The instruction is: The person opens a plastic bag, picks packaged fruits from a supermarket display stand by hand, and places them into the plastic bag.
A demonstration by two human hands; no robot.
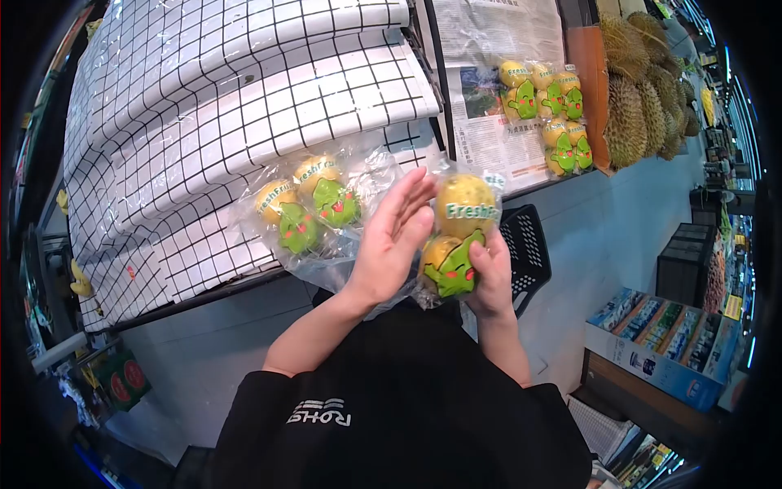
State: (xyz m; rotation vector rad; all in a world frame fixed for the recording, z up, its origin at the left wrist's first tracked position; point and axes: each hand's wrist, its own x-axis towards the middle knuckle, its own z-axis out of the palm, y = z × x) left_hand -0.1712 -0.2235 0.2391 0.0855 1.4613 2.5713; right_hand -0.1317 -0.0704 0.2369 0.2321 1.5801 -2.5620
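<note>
Seeing right hand (492, 274) clasp fruit bag (458, 232), long axis one o'clock; straight-fingered left hand (393, 243) at nine, contact I can't tell.

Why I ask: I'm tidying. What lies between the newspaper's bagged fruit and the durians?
Brown cardboard separates that bagged fruit from the durians, in the head view.

The right hand (494, 281) is partly hidden behind bagged fruit (466, 196).

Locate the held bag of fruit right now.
In the head view, the bag of fruit is just right of centre, in the right hand, with the left hand beside it on the left.
</note>
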